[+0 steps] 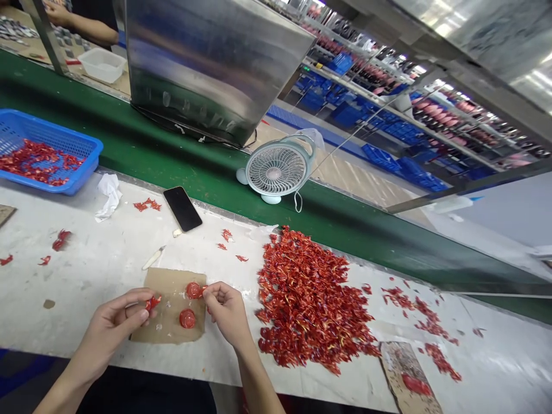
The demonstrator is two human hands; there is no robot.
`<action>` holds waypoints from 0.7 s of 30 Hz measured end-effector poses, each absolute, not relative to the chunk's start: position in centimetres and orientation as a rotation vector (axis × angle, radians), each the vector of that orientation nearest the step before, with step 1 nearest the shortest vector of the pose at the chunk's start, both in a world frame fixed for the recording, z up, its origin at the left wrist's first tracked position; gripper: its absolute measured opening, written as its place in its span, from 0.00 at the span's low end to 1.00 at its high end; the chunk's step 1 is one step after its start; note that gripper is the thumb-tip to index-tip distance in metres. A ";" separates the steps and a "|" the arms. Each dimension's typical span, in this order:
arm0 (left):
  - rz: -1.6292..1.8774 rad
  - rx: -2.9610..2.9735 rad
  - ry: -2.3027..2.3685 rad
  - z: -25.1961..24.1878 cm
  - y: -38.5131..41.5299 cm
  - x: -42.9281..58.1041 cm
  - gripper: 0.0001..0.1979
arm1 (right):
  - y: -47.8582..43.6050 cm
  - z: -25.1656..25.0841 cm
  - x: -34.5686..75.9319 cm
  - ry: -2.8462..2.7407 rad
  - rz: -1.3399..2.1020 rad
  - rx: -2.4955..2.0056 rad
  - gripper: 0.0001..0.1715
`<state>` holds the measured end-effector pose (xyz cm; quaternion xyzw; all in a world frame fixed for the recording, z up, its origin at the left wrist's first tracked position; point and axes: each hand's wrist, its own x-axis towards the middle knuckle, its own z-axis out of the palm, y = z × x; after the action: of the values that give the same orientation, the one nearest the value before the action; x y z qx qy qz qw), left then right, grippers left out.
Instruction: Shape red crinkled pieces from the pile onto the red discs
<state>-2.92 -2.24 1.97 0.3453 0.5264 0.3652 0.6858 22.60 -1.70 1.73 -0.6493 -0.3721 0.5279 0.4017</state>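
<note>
While both hands work low over a torn square of brown cardboard (160,329) on a white work table (73,282), the left hand (110,333) curls narrow, thumb and fingertips (140,313) pinching a small crinkled red piece (152,302) at the sheet's three o'clock side. The right hand (226,313) makes a narrow pinch too, its fingertips (210,292) closed on the edge of a round red disc (194,290) above the sheet. A second round red disc (187,318) lies on the cardboard, untouched. At three o'clock from the right hand sits a big heap of crinkled red pieces (313,302), with looser red scatters (425,316) beyond it and a cardboard scrap (399,362) at the table's near edge. At ten o'clock from the sheet, a blue plastic basket (88,152) holds more red pieces (34,164), beside a crumpled tissue (108,196). A black smartphone (183,208) lies at twelve o'clock. Past the table runs a green conveyor belt (129,135) carrying a small white fan (276,169), and at eleven o'clock a co-worker's hand (58,8) shows near a white plastic tub (102,65).
</note>
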 end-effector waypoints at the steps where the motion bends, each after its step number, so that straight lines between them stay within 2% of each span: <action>1: 0.815 0.770 1.165 2.0 -2.2 -2.9 0.16 | -1.7 1.7 22.5 -0.947 1.331 -1.643 0.15; 7: 0.782 0.770 1.134 1.7 -2.3 -2.1 0.15 | -1.7 1.8 22.2 -0.937 1.344 -1.627 0.12; 15: 0.782 0.703 1.131 2.1 -2.3 0.8 0.15 | -2.9 2.9 21.9 -0.742 1.589 -1.333 0.14; 21: 0.786 0.666 1.027 2.5 -2.3 2.2 0.14 | -3.3 3.7 20.7 -0.739 1.613 -1.264 0.15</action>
<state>2.22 -2.33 2.51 0.3045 0.4696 0.3592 0.7468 20.72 -3.26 3.73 -0.5143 -0.3006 0.6563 0.4631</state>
